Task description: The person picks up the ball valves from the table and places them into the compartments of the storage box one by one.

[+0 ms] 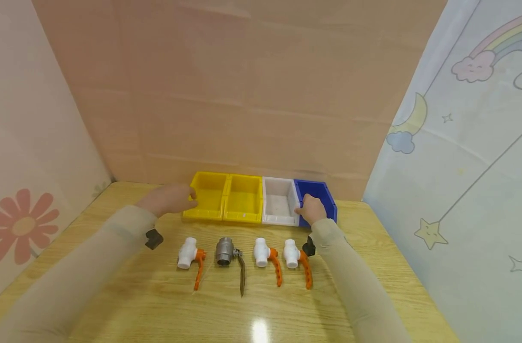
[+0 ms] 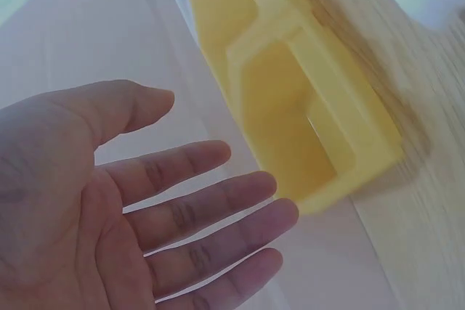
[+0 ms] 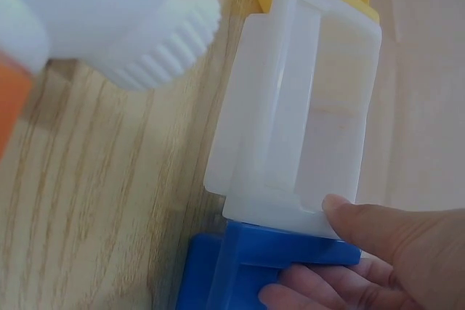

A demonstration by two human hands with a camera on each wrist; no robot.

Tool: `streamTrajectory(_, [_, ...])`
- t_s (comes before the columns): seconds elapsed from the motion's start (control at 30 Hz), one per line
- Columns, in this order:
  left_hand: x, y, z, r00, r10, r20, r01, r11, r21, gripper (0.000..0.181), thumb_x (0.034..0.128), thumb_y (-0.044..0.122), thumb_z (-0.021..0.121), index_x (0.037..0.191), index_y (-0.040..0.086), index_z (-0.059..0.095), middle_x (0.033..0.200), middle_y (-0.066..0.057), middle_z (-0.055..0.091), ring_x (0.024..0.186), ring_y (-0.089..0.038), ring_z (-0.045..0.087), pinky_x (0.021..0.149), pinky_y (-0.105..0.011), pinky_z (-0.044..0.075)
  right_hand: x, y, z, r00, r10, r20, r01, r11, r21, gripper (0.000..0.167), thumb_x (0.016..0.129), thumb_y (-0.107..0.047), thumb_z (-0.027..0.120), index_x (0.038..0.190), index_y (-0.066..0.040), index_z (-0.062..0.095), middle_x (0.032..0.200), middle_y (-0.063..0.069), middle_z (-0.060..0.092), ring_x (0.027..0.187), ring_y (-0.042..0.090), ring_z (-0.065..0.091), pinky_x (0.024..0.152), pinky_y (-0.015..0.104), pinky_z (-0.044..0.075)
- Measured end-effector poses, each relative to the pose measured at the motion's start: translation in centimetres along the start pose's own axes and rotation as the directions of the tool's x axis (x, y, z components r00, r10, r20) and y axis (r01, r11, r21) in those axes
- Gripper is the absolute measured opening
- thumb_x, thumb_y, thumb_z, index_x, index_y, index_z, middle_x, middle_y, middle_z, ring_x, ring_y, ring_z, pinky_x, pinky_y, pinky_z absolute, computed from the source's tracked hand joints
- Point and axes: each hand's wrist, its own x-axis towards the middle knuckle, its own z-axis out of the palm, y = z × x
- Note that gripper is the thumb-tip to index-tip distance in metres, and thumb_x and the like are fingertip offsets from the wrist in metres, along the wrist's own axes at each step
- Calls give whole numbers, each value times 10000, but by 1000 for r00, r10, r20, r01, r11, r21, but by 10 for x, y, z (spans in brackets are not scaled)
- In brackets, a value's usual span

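Observation:
My left hand (image 1: 170,199) is beside the left end of the leftmost yellow bin (image 1: 204,213). In the left wrist view the fingers of this hand (image 2: 145,208) are spread and nearly straight, holding nothing, close to the yellow bin (image 2: 345,125). My right hand (image 1: 312,209) pinches the adjoining walls of the white bin (image 1: 280,220) and the blue bin (image 1: 332,212). The right wrist view has the thumb of this hand (image 3: 418,252) at the white bin's (image 3: 280,121) rim and the other fingers inside the blue bin (image 3: 290,243), partly hidden.
In front of the bin row lie a white valve (image 1: 187,253) with an orange handle, a metal valve (image 1: 224,251) and two more white valves (image 1: 261,252) (image 1: 291,253). A second yellow bin (image 1: 243,216) stands between the leftmost and white bins. Fabric walls border the wooden table (image 1: 226,314).

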Motion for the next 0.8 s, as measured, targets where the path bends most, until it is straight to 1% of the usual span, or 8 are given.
streamTrajectory(0.1, [-2,11,1,999,13,29,-13,1000,11,458,974,364,509,1282,35,585,1285,-174,605,1048,-301,638,918,-512,481,-2,0,-1,1000,1,1,-1,1000,1,389,868,-235,726,1090,25,541,1015,180,641,817,272,599,758,421,520])
streamTrajectory(0.2, [-5,21,5,998,37,49,-38,999,21,440,976,373,511,1275,61,597,1295,-147,606,1103,-313,618,937,-523,467,-2,0,-2,1000,2,-1,-2,1000,1,385,866,-237,728,1082,22,542,1004,175,641,809,270,596,749,416,516])
streamTrajectory(0.33, [-9,33,12,996,56,68,-57,998,12,417,971,380,533,1240,74,620,1269,-120,625,1138,-321,601,931,-518,471,-2,0,-2,1000,2,4,-2,1000,1,384,864,-240,730,1080,17,544,1013,175,645,816,270,600,754,413,513])
streamTrajectory(0.43, [-10,40,18,995,57,87,-58,998,7,388,963,375,557,1201,81,640,1226,-102,646,1090,-297,620,900,-505,487,-2,0,-2,1000,6,9,-6,1000,-1,385,863,-240,730,1080,17,544,1025,178,646,828,274,605,765,417,514])
streamTrajectory(0.53, [-9,43,27,993,59,103,-60,998,5,349,957,351,567,1159,82,658,1182,-92,663,1053,-279,631,886,-497,496,-2,0,-2,1000,12,13,-12,1000,0,382,865,-239,728,1082,16,543,1030,179,645,836,278,606,772,418,514])
streamTrajectory(0.63, [-9,42,36,991,57,124,-60,998,20,338,953,337,569,1152,78,657,1175,-93,664,1053,-281,629,894,-505,491,-2,-1,-1,1000,17,14,-17,1000,1,381,867,-237,726,1085,16,542,1033,178,643,834,276,603,770,418,515])
streamTrajectory(0.73, [-9,40,44,988,38,147,-45,998,45,346,949,340,573,1164,79,648,1198,-100,653,1074,-295,619,910,-523,476,-1,-1,-1,1000,21,12,-21,1000,0,375,868,-237,726,1078,13,541,1027,175,640,827,273,600,762,414,514])
streamTrajectory(0.8, [-10,39,49,986,26,162,-34,998,47,331,945,330,584,1143,74,650,1173,-99,657,1020,-275,624,885,-515,481,-1,0,-1,1000,19,8,-19,1000,-2,371,866,-237,727,1070,12,543,1018,173,641,821,270,601,755,413,512])
